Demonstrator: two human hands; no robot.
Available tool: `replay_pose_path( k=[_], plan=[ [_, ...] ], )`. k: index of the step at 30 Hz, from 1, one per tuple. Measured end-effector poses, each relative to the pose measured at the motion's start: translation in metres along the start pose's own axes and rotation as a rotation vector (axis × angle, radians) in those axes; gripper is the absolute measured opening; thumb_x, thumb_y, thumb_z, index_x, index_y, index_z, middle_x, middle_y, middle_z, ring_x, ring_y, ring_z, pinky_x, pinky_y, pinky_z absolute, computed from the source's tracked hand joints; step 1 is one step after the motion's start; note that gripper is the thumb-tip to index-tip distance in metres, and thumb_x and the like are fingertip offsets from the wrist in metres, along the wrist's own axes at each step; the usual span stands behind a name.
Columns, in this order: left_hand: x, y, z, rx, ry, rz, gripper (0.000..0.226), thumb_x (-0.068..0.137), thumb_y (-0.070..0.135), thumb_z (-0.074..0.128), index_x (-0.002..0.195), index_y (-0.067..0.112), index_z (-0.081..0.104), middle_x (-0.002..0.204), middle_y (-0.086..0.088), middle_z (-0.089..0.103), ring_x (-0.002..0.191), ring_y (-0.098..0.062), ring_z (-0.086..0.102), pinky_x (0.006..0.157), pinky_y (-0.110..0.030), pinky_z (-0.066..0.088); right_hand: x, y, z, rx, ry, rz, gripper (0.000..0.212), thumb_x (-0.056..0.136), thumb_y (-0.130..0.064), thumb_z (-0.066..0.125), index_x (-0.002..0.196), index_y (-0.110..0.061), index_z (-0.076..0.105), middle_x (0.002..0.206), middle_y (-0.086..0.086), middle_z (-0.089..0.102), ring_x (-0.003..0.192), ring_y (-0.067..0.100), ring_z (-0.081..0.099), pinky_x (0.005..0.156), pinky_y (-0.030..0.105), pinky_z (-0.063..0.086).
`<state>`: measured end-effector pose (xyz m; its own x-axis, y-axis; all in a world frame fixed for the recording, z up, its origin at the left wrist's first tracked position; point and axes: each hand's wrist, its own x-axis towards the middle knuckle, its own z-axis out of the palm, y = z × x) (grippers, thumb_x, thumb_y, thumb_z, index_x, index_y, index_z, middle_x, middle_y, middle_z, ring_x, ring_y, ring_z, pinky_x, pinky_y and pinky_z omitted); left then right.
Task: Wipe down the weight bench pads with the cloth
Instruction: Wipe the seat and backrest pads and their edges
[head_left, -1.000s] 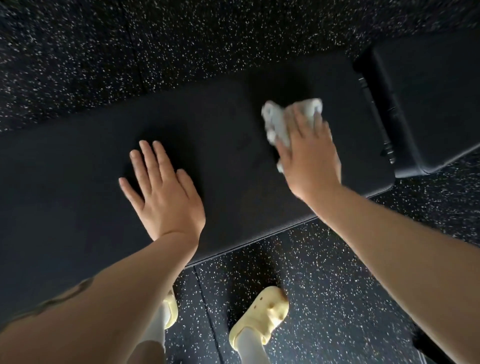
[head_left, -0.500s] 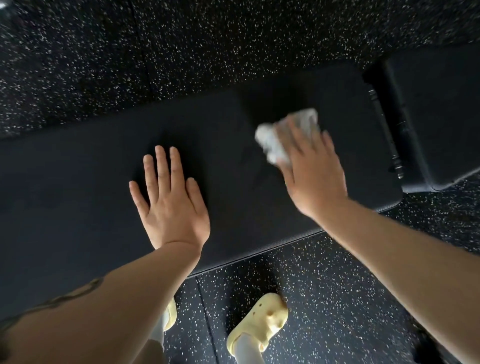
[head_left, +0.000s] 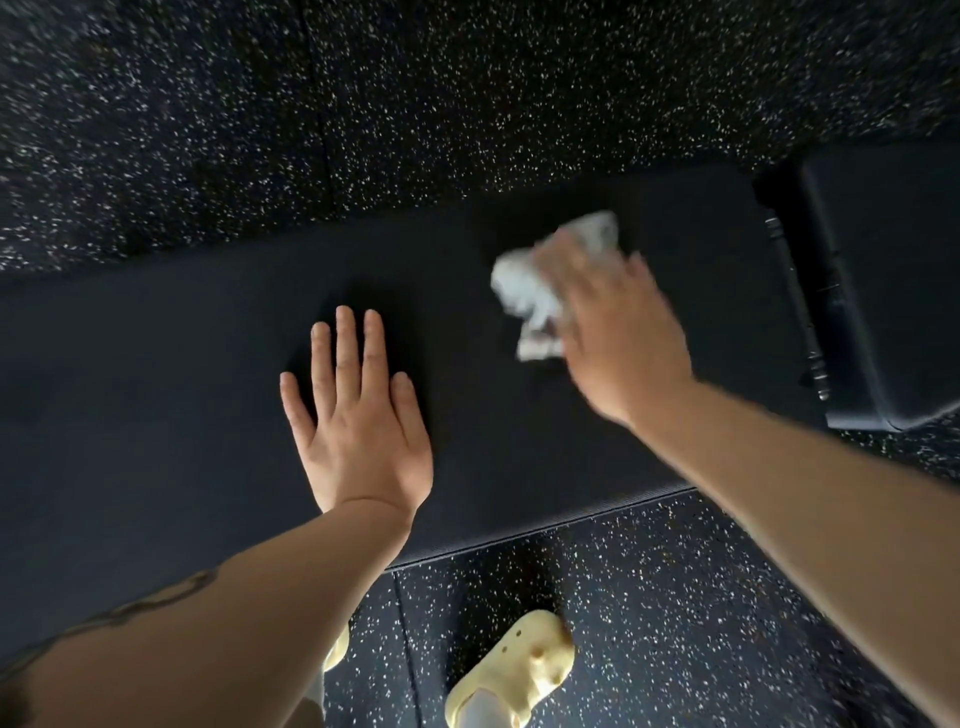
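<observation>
While my left hand (head_left: 358, 421) is lying flat and spread wide on the long black padded surface (head_left: 156, 395), my right hand (head_left: 618, 332) is pressing a crumpled white cloth (head_left: 524, 291) against the same pad, further to the right and a little farther from me. The cloth is bunching out past my fingers on their left and far sides, well apart from my left hand. My right hand is blurring, so I cannot tell how firmly its fingers are closing on the cloth; they are lying over it rather than wrapping round it. Part of the cloth is hiding beneath that palm. The cloth is looking pale, wrinkled and lumpy, with a faint darker print near its lower edge. A second black pad (head_left: 893, 291) is sitting just beside the right end, cut off by the frame. Below, my yellow foam clog (head_left: 514, 675) is standing on the speckled black rubber floor (head_left: 467, 104).
</observation>
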<state>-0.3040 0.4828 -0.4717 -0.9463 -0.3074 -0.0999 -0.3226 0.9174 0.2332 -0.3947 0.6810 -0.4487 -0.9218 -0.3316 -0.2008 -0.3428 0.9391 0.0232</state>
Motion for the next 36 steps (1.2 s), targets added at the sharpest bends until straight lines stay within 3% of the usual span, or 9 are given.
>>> replay_pose_path(
  k=[4, 13, 16, 19, 21, 25, 29, 32, 36],
  plan=[
    [0.0, -0.002, 0.001, -0.013, 0.007, -0.003, 0.056, 0.098, 0.037, 0.02, 0.153, 0.026, 0.016, 0.161, 0.006, 0.01, 0.148, -0.014, 0.004, 0.119, -0.045, 0.002, 0.061, -0.04, -0.011, 0.149, -0.029, 0.378, 0.063, 0.103, -0.034, 0.025, 0.154, -0.02, -0.009, 0.162, 0.004, -0.012, 0.148, 0.033, -0.009, 0.121, 0.045, -0.002],
    [-0.001, -0.003, 0.001, -0.026, 0.007, -0.003, 0.055, 0.099, 0.036, 0.02, 0.153, 0.029, 0.012, 0.161, 0.009, 0.006, 0.148, -0.01, -0.001, 0.118, -0.042, -0.003, -0.111, -0.053, 0.004, 0.247, -0.074, -0.325, 0.07, 0.078, -0.015, 0.063, 0.144, -0.024, 0.041, 0.149, 0.003, 0.044, 0.137, 0.029, 0.041, 0.115, 0.036, 0.026],
    [-0.001, -0.002, 0.001, -0.024, 0.003, 0.002, 0.054, 0.1, 0.036, 0.02, 0.153, 0.029, 0.01, 0.161, 0.009, 0.004, 0.148, -0.011, -0.001, 0.118, -0.043, -0.003, -0.065, -0.003, -0.005, 0.228, 0.014, 0.174, 0.057, 0.084, -0.013, 0.056, 0.138, -0.021, 0.041, 0.125, 0.014, 0.059, 0.111, 0.035, 0.06, 0.089, 0.036, 0.049],
    [0.0, -0.003, 0.001, -0.028, -0.011, -0.007, 0.054, 0.101, 0.035, 0.02, 0.153, 0.03, 0.008, 0.161, 0.01, 0.002, 0.148, -0.01, -0.003, 0.119, -0.043, -0.003, 0.001, -0.008, -0.004, 0.24, 0.059, 0.685, 0.055, 0.103, -0.032, 0.028, 0.155, -0.02, 0.012, 0.162, 0.004, 0.012, 0.147, 0.032, 0.014, 0.12, 0.043, 0.015],
    [-0.001, -0.002, 0.0, -0.034, -0.016, -0.007, 0.054, 0.101, 0.035, 0.021, 0.153, 0.03, 0.007, 0.161, 0.01, 0.002, 0.148, -0.01, -0.003, 0.119, -0.043, -0.004, 0.018, -0.054, -0.003, 0.29, 0.068, 0.783, 0.056, 0.101, -0.03, 0.025, 0.154, -0.023, 0.009, 0.162, 0.003, 0.007, 0.148, 0.031, 0.008, 0.119, 0.046, 0.013],
    [0.001, -0.005, -0.001, -0.008, -0.035, 0.012, 0.061, 0.098, 0.032, 0.03, 0.153, 0.031, 0.003, 0.161, 0.011, -0.003, 0.147, -0.01, -0.007, 0.118, -0.042, -0.006, -0.054, -0.135, 0.011, 0.33, 0.039, 0.203, 0.061, 0.094, -0.032, 0.019, 0.154, -0.02, 0.015, 0.162, 0.005, 0.012, 0.147, 0.035, 0.012, 0.119, 0.048, 0.016],
    [-0.001, -0.003, -0.002, -0.031, -0.043, 0.02, 0.055, 0.101, 0.034, 0.022, 0.153, 0.03, 0.004, 0.161, 0.01, -0.002, 0.147, -0.011, -0.007, 0.118, -0.045, -0.005, -0.131, -0.08, 0.021, 0.243, -0.02, -0.014, 0.07, 0.083, -0.017, 0.057, 0.149, -0.026, 0.034, 0.156, 0.001, 0.031, 0.142, 0.032, 0.03, 0.117, 0.046, 0.024],
    [-0.001, -0.003, -0.003, 0.012, -0.041, 0.081, 0.056, 0.101, 0.033, 0.018, 0.153, 0.026, 0.001, 0.161, 0.005, -0.003, 0.148, -0.014, -0.007, 0.118, -0.048, -0.005, -0.121, -0.007, 0.019, 0.148, -0.069, 0.352, 0.069, 0.091, -0.019, 0.059, 0.149, -0.03, 0.024, 0.158, 0.01, 0.023, 0.138, 0.039, 0.032, 0.112, 0.047, 0.034],
    [-0.013, -0.001, 0.001, 0.077, -0.111, 0.48, 0.057, 0.099, 0.033, 0.017, 0.154, 0.022, 0.009, 0.161, 0.005, 0.004, 0.148, -0.013, -0.001, 0.119, -0.042, 0.0, -0.083, 0.002, 0.014, 0.214, 0.021, 0.777, 0.064, 0.093, -0.024, 0.012, 0.152, -0.014, -0.011, 0.162, 0.006, -0.01, 0.149, 0.029, -0.005, 0.121, 0.047, 0.01]
  ],
)
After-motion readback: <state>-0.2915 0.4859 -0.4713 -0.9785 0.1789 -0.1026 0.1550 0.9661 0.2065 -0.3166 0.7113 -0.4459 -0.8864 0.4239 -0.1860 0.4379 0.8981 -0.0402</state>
